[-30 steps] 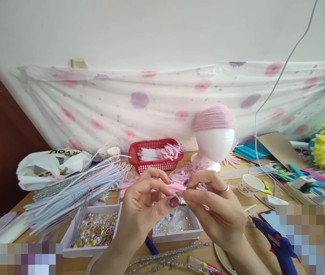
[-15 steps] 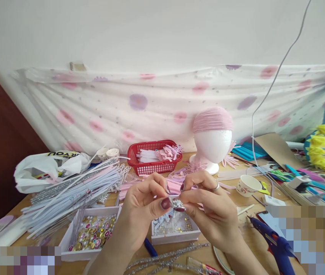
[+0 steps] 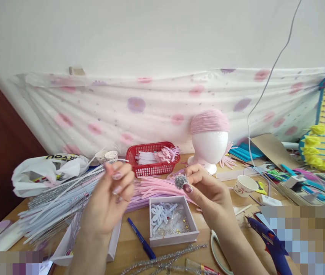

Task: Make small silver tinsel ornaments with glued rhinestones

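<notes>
My right hand pinches a small coil of silver tinsel pipe cleaner between thumb and fingers, in front of the foam head. My left hand is raised apart from it, above the left white box, fingers loosely bent and thumb smeared by motion; nothing shows in it. Between and below the hands stands a white box with pale blue looped flowers and small beads. Loose silver tinsel stems lie at the front edge, near a blue marker.
A foam head wrapped in pink yarn stands behind, beside a red basket. Bundled pale stems lie left, pink stems in the middle. At right are a paper cup, a glue gun and a hanging cable.
My hands have parted: the left has let go of the silver coil and moved left; the right keeps it, slightly higher. The white box and marker are now more exposed.
</notes>
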The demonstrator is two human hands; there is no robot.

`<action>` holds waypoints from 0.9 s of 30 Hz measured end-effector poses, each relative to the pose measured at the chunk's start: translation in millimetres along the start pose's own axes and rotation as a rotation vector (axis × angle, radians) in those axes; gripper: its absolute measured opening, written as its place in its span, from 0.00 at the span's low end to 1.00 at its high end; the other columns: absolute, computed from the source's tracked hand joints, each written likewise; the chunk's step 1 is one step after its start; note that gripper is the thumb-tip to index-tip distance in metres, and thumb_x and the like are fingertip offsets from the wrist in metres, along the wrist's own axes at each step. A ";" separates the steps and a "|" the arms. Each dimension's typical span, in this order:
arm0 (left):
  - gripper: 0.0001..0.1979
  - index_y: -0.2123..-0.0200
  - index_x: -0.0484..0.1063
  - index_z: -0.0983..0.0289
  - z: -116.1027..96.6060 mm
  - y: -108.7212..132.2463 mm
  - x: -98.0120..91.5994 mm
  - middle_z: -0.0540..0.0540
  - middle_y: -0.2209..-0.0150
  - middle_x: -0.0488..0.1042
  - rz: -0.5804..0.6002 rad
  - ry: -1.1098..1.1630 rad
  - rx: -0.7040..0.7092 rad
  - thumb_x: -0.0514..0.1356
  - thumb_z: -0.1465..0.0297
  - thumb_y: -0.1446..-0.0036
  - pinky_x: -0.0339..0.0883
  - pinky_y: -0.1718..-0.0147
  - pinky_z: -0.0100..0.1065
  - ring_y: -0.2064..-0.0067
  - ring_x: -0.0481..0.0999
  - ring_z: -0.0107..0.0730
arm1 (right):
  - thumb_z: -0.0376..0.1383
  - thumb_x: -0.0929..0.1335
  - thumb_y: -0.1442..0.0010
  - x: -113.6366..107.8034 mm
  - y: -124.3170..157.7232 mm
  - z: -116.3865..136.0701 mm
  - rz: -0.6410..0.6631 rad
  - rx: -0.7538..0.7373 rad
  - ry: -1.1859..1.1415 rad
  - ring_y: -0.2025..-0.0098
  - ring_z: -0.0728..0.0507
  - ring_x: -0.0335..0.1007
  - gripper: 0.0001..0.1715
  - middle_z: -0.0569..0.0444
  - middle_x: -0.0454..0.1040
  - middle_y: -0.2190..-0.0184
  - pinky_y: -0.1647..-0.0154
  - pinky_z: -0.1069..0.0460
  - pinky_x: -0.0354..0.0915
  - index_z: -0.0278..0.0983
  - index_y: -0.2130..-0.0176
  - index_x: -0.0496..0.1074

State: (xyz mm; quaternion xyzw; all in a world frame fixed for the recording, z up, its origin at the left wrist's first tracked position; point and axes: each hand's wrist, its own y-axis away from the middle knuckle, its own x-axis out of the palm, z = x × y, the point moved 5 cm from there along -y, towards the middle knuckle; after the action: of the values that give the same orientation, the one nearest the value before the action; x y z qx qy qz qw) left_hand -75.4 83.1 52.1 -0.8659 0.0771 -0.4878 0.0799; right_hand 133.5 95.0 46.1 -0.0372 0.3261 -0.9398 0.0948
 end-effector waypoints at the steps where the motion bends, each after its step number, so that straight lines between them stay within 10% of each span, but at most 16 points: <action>1: 0.17 0.73 0.67 0.63 -13.8 0.4 -3.4 0.42 0.78 0.69 0.006 0.034 0.067 0.75 0.70 0.52 0.59 0.85 0.19 0.81 0.64 0.15 | 0.40 0.73 0.39 -3.6 -1.4 -3.2 -0.041 0.025 -0.023 0.64 0.47 0.67 0.08 0.55 0.69 0.66 0.62 0.52 0.65 0.40 0.69 0.76; 9: 0.21 0.72 0.63 0.60 -66.2 10.8 -16.7 0.42 0.86 0.64 -0.052 0.156 0.308 0.42 0.63 0.26 0.58 0.89 0.18 0.85 0.65 0.18 | 0.42 0.76 0.44 -14.2 -9.1 -10.7 -0.119 0.138 -0.125 0.65 0.47 0.67 0.10 0.55 0.71 0.68 0.65 0.53 0.66 0.39 0.71 0.77; 16: 0.25 0.84 0.63 0.62 -30.5 3.4 -7.3 0.43 0.91 0.54 0.162 -0.320 0.263 0.61 0.62 0.35 0.62 0.82 0.24 0.85 0.57 0.23 | 0.40 0.76 0.44 -9.9 -7.3 -4.4 -0.049 0.127 -0.115 0.65 0.48 0.69 0.08 0.55 0.71 0.67 0.64 0.54 0.66 0.40 0.71 0.78; 18: 0.24 0.85 0.67 0.63 -19.0 4.1 -2.1 0.47 0.87 0.65 0.265 -0.670 0.264 0.65 0.62 0.40 0.67 0.76 0.27 0.80 0.66 0.25 | 0.40 0.76 0.44 -9.2 -6.7 -3.1 -0.027 0.123 -0.095 0.65 0.48 0.68 0.08 0.55 0.71 0.67 0.63 0.53 0.66 0.40 0.71 0.78; 20: 0.08 0.75 0.79 0.62 -9.4 6.0 2.6 0.55 0.70 0.80 0.324 -1.070 0.304 0.71 0.65 0.47 0.72 0.64 0.32 0.66 0.78 0.34 | 0.41 0.75 0.43 -7.7 -5.4 -1.7 -0.002 0.130 -0.078 0.65 0.47 0.68 0.09 0.55 0.71 0.68 0.63 0.52 0.66 0.40 0.71 0.78; 22: 0.16 0.56 0.82 0.58 -5.0 10.5 9.2 0.59 0.53 0.80 0.317 -1.354 0.449 0.72 0.70 0.50 0.71 0.52 0.39 0.51 0.77 0.44 | 0.43 0.75 0.43 -4.1 -3.2 0.0 0.039 0.150 -0.070 0.65 0.47 0.68 0.10 0.55 0.71 0.68 0.64 0.52 0.66 0.40 0.71 0.78; 27: 0.26 0.45 0.76 0.51 10.6 30.1 31.9 0.55 0.51 0.78 0.375 -1.464 0.796 0.71 0.72 0.47 0.71 0.51 0.38 0.51 0.76 0.39 | 0.44 0.76 0.43 8.5 3.7 7.2 0.112 0.169 -0.102 0.65 0.47 0.69 0.10 0.54 0.71 0.67 0.63 0.51 0.67 0.40 0.71 0.80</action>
State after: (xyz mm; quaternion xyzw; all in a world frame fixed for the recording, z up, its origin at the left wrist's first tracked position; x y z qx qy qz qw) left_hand -51.6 47.7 66.8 -0.8431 -0.0290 0.2254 0.4874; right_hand 126.7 86.0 49.6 -0.0585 0.2421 -0.9541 0.1664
